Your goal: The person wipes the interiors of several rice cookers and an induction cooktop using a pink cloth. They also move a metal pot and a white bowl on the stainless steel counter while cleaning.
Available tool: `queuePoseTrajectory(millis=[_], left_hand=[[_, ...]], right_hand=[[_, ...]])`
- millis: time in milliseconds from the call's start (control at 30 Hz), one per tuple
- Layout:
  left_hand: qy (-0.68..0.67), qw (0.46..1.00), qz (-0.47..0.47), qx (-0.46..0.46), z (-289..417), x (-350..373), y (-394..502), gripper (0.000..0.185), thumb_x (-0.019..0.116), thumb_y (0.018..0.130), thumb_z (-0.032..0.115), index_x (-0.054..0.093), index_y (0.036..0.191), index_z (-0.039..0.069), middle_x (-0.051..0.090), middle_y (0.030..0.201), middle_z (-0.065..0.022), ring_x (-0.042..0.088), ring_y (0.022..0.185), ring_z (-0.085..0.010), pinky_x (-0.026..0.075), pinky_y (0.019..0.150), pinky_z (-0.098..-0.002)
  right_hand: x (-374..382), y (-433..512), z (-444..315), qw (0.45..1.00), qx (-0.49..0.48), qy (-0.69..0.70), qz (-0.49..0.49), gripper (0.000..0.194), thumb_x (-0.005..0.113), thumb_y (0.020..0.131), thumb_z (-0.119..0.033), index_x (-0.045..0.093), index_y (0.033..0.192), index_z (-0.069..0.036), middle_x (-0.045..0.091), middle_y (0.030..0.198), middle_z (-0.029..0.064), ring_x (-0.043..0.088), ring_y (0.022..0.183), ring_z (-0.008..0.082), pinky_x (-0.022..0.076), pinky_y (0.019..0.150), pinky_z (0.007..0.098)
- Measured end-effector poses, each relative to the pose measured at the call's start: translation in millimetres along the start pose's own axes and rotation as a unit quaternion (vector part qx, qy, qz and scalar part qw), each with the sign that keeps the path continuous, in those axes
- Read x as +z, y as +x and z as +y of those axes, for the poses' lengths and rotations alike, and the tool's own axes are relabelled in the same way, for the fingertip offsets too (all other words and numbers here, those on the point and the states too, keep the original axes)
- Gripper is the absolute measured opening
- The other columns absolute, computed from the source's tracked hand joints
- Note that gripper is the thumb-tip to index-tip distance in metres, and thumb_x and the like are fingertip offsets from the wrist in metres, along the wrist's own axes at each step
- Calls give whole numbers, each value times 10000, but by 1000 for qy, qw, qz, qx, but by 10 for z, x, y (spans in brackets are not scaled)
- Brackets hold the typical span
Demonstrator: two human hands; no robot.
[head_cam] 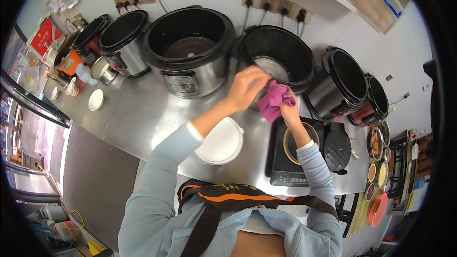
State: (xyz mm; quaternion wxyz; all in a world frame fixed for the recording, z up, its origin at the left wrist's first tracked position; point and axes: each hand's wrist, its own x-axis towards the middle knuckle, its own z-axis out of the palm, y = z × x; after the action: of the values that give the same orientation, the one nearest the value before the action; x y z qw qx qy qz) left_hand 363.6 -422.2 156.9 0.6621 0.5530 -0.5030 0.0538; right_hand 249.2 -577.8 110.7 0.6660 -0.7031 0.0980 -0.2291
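Observation:
My right hand (291, 112) grips a bunched magenta cloth (273, 100) in front of an electric cooker (305, 55) with its top uncovered. Close to the cloth's left side is my left hand (248, 87), blurred, at the cooker's front rim. Whether its fingers pinch anything is not clear. A pale round patch (273, 67) shows at the bottom of that cooker's dark interior. Below my left forearm, a white round lid (221, 142) lies on the steel counter (132, 114). Under my right forearm sits a black induction cooktop (282, 164).
A larger uncovered cooker (214, 75) stands to the left, and another (323, 91) to the right. A black ridged plate (337, 146) lies beside the cooktop. White bowls (96, 100) and a steel pot (105, 75) are at the left end. Food containers (376, 142) stand at far right.

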Motion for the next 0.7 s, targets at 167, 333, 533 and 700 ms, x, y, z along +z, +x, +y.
queuePoseTrajectory(millis=[167,333,533,700], left_hand=[[67,990,3,-127,252,-1534,-1180,200,535,900,101,654,818,-38,627,768,-141,592,698,-255,448,635,-320],[121,950,69,-279,207,-2548,-2066,339,499,948,202,665,820,-64,639,755,-124,604,700,-192,469,655,-293],[100,917,121,-367,240,-3177,-2456,300,525,935,172,662,817,-68,642,744,-133,606,679,-187,472,646,-292],[108,921,87,-364,175,-3249,-2405,346,496,943,209,664,823,-68,642,746,-134,602,676,-184,469,658,-296]], right_hand=[[1661,580,-446,907,-338,-249,-41,519,682,576,44,559,1074,-38,595,1092,161,571,1018,355,463,890,377],[3983,1267,-212,811,-391,-429,-78,434,672,665,-41,559,1083,-13,562,1139,173,537,1049,344,453,894,407],[5358,1792,313,710,-172,-683,-13,311,582,786,-179,653,1014,20,647,1002,184,620,916,284,495,719,373],[5222,1746,174,700,-176,-691,-39,241,625,755,-176,683,927,-19,653,941,149,641,878,255,510,659,329]])
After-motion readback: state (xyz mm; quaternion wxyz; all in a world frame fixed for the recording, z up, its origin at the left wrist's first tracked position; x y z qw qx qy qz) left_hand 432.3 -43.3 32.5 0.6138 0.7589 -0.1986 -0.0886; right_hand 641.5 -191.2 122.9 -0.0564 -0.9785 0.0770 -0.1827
